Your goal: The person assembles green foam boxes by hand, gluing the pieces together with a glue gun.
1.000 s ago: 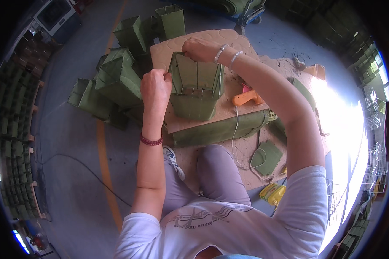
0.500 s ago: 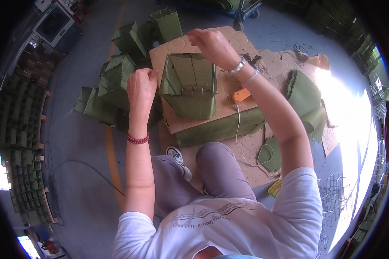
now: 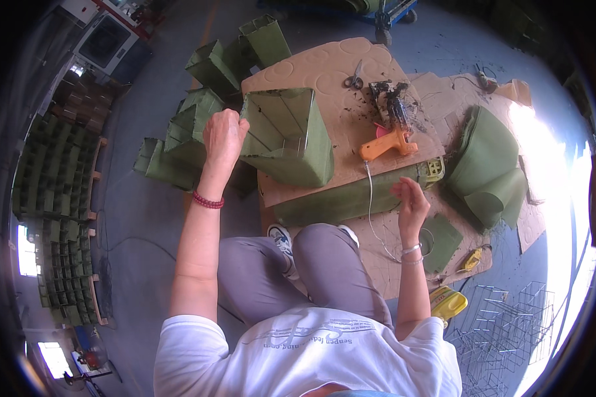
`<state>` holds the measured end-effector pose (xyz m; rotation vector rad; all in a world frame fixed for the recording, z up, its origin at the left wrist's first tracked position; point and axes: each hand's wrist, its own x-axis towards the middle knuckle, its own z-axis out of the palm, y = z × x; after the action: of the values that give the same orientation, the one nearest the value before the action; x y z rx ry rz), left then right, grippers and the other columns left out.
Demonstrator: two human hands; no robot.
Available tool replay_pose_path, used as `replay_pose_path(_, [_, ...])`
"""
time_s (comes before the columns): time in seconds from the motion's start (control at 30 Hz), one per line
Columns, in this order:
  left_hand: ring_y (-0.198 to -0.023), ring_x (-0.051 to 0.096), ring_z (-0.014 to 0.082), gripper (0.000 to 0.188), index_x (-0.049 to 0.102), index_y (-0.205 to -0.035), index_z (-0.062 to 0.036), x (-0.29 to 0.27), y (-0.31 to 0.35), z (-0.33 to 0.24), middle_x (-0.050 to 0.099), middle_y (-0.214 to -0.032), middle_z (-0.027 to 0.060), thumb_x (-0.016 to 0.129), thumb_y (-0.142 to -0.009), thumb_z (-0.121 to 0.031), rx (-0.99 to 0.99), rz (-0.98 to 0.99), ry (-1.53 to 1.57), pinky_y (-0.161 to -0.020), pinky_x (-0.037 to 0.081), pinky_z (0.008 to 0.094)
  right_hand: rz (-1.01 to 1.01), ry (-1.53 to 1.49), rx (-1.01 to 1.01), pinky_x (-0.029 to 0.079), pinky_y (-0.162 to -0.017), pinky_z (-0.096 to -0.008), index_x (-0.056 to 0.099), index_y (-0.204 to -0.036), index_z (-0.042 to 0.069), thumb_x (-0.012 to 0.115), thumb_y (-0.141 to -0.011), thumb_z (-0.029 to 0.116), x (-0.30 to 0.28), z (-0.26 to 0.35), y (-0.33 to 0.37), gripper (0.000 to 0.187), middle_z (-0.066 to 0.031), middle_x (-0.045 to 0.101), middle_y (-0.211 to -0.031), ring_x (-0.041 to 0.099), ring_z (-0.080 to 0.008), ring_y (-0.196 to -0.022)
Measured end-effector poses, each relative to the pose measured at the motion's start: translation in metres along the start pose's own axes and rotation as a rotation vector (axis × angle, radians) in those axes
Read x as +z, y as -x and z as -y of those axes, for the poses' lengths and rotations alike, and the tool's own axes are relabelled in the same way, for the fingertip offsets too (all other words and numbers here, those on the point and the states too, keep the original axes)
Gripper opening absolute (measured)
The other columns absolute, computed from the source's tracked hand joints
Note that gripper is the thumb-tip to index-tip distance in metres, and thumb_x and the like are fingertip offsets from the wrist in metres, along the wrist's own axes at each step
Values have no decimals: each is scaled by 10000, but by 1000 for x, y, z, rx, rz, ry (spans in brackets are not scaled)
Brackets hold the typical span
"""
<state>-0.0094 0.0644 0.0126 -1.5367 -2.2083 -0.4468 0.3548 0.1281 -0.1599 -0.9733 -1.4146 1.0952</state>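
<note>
My left hand [image 3: 224,137] is closed at the left rim of a green felt-like box [image 3: 316,149], its fingertips on that edge. The box stands with its mouth up on a cardboard sheet [image 3: 298,64], and thin metal wires show inside it. My right hand [image 3: 412,204] is raised near the right knee, fingers loosely bent and apart, with nothing in it. Beyond it, an orange glue gun [image 3: 385,145] with a white cord lies on the cardboard, its nozzle end near a black-smeared patch [image 3: 396,106]. Scissors [image 3: 355,78] lie farther back.
Several green boxes [image 3: 210,68] stand to the left. A green roll [image 3: 338,198] lies before my knees, and folded green sheets [image 3: 487,169] sit on the right. Wire frames [image 3: 503,331] and a yellow container [image 3: 447,303] are at lower right. Stacked green boxes [image 3: 49,198] line the far left.
My right hand has come down from above the box to near my right knee. The box has turned, and my left hand now meets its rim. The scissors and glue gun are uncovered.
</note>
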Motion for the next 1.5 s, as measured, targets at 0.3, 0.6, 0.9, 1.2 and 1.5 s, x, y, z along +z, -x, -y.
replay_pose_path(0.3, [-589, 558, 128, 486, 699, -816, 35, -39, -25, 11, 568, -577, 90, 569, -907, -425, -330, 402, 323, -583, 453, 346, -72, -28, 224, 501, -662, -232, 636, -1057, -19, 530, -977, 89, -50, -49, 50, 172, -64, 685, -827, 644, -107, -727])
replay_pose_path(0.6, [-611, 624, 266, 280, 633, -728, 69, -23, -17, -1, 609, -643, 195, 704, -792, -195, -215, 350, 130, -628, 465, 383, -70, -35, 236, 522, -667, -245, 630, -1061, -28, 536, -978, 100, -60, -53, 56, 179, -68, 671, -827, 648, -123, -728])
replay_pose_path(0.9, [-684, 652, 316, 405, 619, -652, 45, -44, -20, 10, 636, -661, 195, 679, -836, -311, -289, 385, 268, -647, 470, 430, 0, -23, 238, 524, -675, -250, 628, -1061, -34, 523, -977, 73, -39, -43, 56, 171, -69, 672, -828, 650, -119, -738])
replay_pose_path(1.2, [-718, 591, 434, 195, 569, -637, 66, -21, 10, 6, 561, -679, 278, 650, -724, -89, -42, 174, -34, -666, 475, 461, 169, 17, 80, 514, -655, -253, 641, -1036, -15, 536, -961, 78, 6, -6, 35, 159, -83, 695, -784, 688, -135, -728])
replay_pose_path(1.5, [-705, 591, 432, 259, 545, -611, 68, -37, 28, 2, 565, -666, 263, 660, -754, -116, 37, 142, 119, -650, 466, 473, 218, 106, 63, 522, -660, -264, 649, -1025, -6, 537, -961, 99, 14, -6, 47, 166, -94, 697, -773, 695, -142, -729])
